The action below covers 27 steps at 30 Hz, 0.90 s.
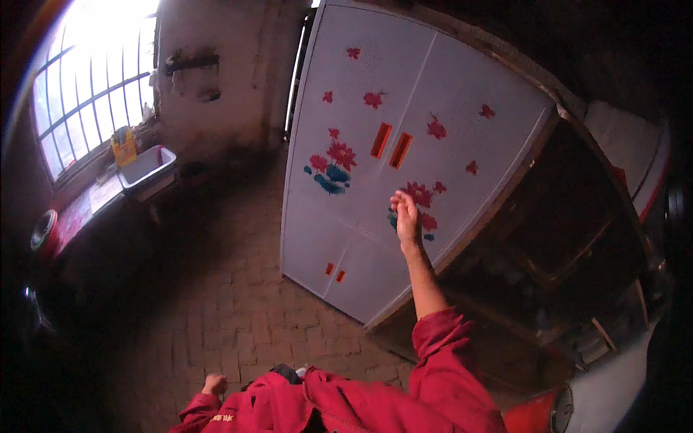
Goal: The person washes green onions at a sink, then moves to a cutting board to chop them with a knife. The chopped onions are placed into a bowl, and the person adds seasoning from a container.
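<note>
My right hand [408, 219] is stretched out in front of a tall white cabinet [373, 195] with painted red flowers. Its fingers are bent and a little apart, and nothing shows in them. I cannot tell whether it touches the cabinet door. Above the hand are two orange recessed handles [400, 150] on the upper doors, which are closed. Low at my side hangs my left hand [215, 384], over the brick floor [254, 319]. Its fingers look curled, and whether they hold anything is hidden. Both arms wear red sleeves.
Left, under a barred window [97, 92], a white basin [147, 166] and a yellow bag [124, 147] stand by a ledge [81, 211]. A red-rimmed round container [44, 230] sits at its near end. Dark furniture [520, 238] adjoins the cabinet's right side. A red object [530, 414] lies lower right.
</note>
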Each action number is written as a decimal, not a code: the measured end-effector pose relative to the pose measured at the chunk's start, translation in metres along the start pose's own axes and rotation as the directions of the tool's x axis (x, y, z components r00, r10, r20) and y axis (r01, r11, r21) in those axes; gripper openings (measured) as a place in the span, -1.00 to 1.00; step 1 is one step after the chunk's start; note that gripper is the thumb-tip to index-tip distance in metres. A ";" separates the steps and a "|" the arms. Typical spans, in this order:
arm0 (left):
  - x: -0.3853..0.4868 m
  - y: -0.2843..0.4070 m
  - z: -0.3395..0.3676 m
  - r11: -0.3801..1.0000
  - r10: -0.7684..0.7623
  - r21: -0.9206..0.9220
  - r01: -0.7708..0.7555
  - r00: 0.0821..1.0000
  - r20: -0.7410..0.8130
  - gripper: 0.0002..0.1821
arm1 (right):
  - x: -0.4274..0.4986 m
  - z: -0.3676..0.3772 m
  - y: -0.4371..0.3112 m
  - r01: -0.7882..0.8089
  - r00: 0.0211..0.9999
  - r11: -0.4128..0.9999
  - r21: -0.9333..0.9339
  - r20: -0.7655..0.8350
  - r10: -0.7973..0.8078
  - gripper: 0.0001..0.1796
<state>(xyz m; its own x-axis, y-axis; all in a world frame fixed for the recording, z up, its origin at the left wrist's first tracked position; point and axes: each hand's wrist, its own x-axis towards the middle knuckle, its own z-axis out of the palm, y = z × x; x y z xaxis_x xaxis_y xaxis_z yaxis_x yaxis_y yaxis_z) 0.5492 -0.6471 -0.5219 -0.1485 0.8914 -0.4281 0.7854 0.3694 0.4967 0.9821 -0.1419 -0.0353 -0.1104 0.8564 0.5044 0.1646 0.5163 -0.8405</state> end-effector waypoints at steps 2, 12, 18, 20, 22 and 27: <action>0.016 -0.003 -0.020 0.949 0.126 0.290 -0.121 0.992 0.002 -0.78 | 0.067 0.016 0.005 0.062 0.997 0.995 -0.077 -0.048 -0.066 -0.66; 0.129 -0.031 -0.091 0.961 -0.264 0.112 0.253 0.960 0.097 -0.78 | 0.194 0.071 0.089 0.000 0.933 0.875 -0.484 -0.315 -0.174 -0.50; 0.318 -0.018 -0.215 0.827 -0.019 0.561 -0.034 0.996 0.087 -0.77 | 0.201 0.087 0.078 -0.111 0.863 0.854 -0.508 -0.476 -0.171 -0.43; 0.389 0.008 -0.250 0.741 -0.032 0.661 -0.122 0.976 0.216 -0.78 | 0.202 0.095 0.075 -0.123 0.837 0.860 -0.494 -0.517 -0.177 -0.44; 0.449 0.044 -0.280 0.867 -0.020 0.483 -0.121 0.960 0.278 -0.79 | 0.196 0.101 0.070 -0.147 0.807 0.864 -0.481 -0.564 -0.176 -0.45; 0.548 0.126 -0.296 0.697 -0.064 -0.704 0.133 0.990 0.124 -0.81 | 0.137 0.110 0.053 -0.038 0.784 0.919 -0.392 -0.582 -0.216 -0.51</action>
<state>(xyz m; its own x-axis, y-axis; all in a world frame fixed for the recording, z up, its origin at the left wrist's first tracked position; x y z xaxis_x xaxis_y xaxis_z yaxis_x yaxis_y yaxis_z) 0.3890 -0.0344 -0.4701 -0.1226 0.8265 -0.5494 0.1049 0.5613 0.8209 0.8673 0.0019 -0.0323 0.4487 0.5654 0.6920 0.5393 0.4461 -0.7142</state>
